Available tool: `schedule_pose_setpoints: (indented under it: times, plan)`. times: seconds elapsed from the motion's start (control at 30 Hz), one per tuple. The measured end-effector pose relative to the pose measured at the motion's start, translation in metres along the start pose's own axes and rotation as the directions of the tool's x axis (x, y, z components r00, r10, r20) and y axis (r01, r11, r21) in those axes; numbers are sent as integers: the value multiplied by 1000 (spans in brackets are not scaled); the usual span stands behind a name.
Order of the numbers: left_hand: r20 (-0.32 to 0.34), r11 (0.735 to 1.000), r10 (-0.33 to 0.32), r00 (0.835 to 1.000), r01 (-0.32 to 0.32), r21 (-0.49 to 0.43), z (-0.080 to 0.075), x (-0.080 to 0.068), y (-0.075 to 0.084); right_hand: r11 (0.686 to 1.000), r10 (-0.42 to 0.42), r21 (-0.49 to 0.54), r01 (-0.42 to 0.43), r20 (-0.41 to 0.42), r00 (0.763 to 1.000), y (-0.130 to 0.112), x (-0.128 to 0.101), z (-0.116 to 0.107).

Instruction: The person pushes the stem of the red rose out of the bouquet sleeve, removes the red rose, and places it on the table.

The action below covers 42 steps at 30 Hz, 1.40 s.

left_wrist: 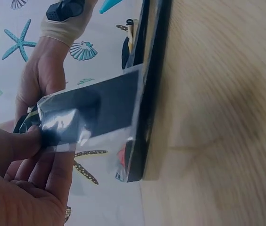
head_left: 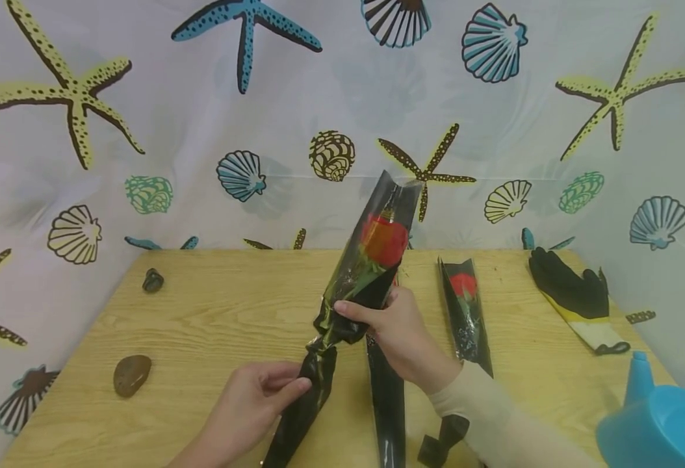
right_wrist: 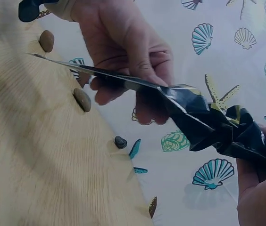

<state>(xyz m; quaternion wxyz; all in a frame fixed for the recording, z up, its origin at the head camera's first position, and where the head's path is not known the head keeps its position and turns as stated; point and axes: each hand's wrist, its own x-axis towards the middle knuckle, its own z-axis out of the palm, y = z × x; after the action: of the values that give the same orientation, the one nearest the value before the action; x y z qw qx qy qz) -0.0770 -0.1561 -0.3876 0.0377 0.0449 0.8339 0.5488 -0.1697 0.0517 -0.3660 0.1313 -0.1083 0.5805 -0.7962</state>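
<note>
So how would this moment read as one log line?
left hand: pinches black lower wrapper | right hand: holds wrapped red flower below bloom | nearby: another wrapped flower lying on table

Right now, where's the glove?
In the head view, the glove lies at the far right corner of the table, beyond the watering can and right of the rightmost rose.

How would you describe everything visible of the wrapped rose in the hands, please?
The wrapped rose is a red bloom with green beneath, in a sleeve, part clear, part black, that looks like plastic film. Below a crumpled waist, the sleeve continues as a black lower part. It is held aslant over the table, bloom end up and right. The left hand pinches the lower part; the right hand grips the sleeve below the bloom.
</note>
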Motion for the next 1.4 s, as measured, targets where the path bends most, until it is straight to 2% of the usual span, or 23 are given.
schedule_pose_setpoints:
  times: [0.17, 0.33, 0.4, 0.6, 0.77, 1.0, 1.23, 1.4]
  plan:
    - [55, 999, -27, 998, 28, -16, -4, -3, -6, 999, 10, 48, -8, -39, 999, -4, 1, -3]
    - [97, 1000, -28, 995, 28, 0, -6, -7, -17, 992, 13, 129, 3, -123, 992, -12, 4, -11]
    - [122, 999, -34, 992, 34, 2, -8, -7, -21, 992, 33, 127, -15, -146, 989, -12, 5, -13]
    - [214, 998, -34, 976, 47, -52, -12, -3, -24, 989, 103, 123, -87, -130, 986, -1, 3, -12]
    - [252, 997, -34, 967, 52, -65, -10, 0, -22, 978, 136, 168, -121, -79, 988, 4, 2, -12]
    - [213, 1000, -6, 977, 8, -12, -14, 0, -20, 980, 124, 175, -97, -145, 982, -7, 6, -21]
    - [190, 999, 23, 982, -15, -41, -16, 2, -16, 987, 152, 84, -139, -175, 973, 4, 3, -19]
    - [184, 997, 32, 982, -19, -71, -13, 3, -11, 990, 138, 58, -131, -155, 978, 8, 1, -14]
